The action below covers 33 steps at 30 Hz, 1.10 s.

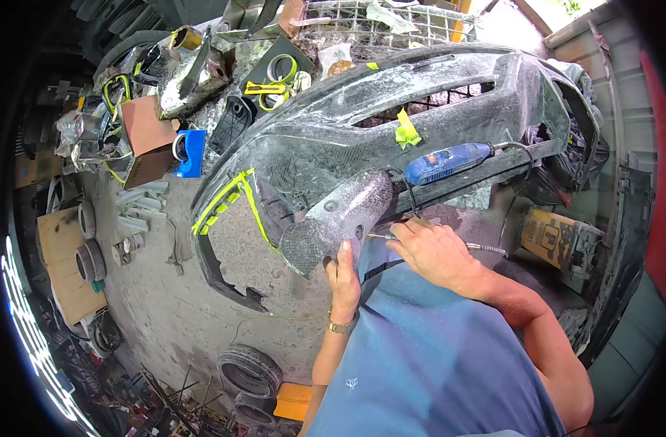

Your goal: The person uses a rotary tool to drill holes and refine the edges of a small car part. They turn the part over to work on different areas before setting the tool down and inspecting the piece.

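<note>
My left hand (344, 282) grips the lower edge of a dusty, curved carbon-fibre part (338, 213) with bolt holes, its thumb on the near face. My right hand (440, 251) is closed around a rotary tool handpiece, mostly hidden by the fingers. A thin bit (380, 236) sticks out from the fingers toward the part's lower right edge; whether it touches cannot be made out. A flexible shaft (487, 249) runs out to the right. Above that hand, a blue rotary tool body (449, 164) lies on the dusty car bumper (311, 153), which has yellow tape on it.
A yellow utility knife (266, 88), tape rolls and a blue box (191, 154) lie beyond the bumper. A cardboard box (555, 237) stands at right. Tyres (250, 371) lie on the floor below left. A corrugated metal wall (635, 95) rises at right.
</note>
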Motion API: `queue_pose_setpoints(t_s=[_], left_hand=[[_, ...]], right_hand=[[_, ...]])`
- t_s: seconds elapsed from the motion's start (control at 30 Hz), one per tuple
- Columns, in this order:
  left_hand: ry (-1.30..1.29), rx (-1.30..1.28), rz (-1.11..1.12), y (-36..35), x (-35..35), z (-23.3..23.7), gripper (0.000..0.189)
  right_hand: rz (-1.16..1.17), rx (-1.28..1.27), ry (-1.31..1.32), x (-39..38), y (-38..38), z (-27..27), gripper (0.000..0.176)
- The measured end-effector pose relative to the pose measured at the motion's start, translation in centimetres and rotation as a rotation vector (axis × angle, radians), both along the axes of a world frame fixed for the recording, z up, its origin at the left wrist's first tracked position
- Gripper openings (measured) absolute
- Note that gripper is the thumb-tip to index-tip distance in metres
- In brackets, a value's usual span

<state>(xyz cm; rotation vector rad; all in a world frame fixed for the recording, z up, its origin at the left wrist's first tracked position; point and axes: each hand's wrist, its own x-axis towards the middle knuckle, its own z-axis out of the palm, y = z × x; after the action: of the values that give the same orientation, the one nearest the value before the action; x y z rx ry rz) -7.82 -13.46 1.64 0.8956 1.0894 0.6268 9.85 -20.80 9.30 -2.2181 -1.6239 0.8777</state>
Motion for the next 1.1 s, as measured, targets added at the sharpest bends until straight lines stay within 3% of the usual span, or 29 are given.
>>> queue_pose_setpoints(t_s=[0.1,0.33,0.43,0.73,0.83,1.1], left_hand=[[-0.065,-0.090,0.021,0.0,0.4,0.9,0.046],[0.013,-0.022,-0.042,-0.4,0.4,1.1,0.044],[0.019,0.011,-0.033,-0.4,0.8,1.8,0.037],[-0.004,-0.017,-0.038,-0.4,0.6,1.1,0.046],[0.019,-0.003,-0.031,-0.4,0.4,0.8,0.044],[-0.008,-0.010,-0.025,-0.4,0.7,1.4,0.042]], right_hand=[[0.015,-0.004,-0.052,-0.2,0.2,-0.1,0.027],[0.056,0.035,-0.121,-0.4,1.1,0.0,0.024],[0.055,0.064,-0.115,-0.8,0.6,-0.5,0.024],[-0.023,0.102,0.037,-0.7,0.2,-1.5,0.022],[-0.040,0.008,0.000,-0.1,0.5,-0.5,0.023],[-0.007,0.087,-0.006,-0.3,0.4,-1.4,0.024]])
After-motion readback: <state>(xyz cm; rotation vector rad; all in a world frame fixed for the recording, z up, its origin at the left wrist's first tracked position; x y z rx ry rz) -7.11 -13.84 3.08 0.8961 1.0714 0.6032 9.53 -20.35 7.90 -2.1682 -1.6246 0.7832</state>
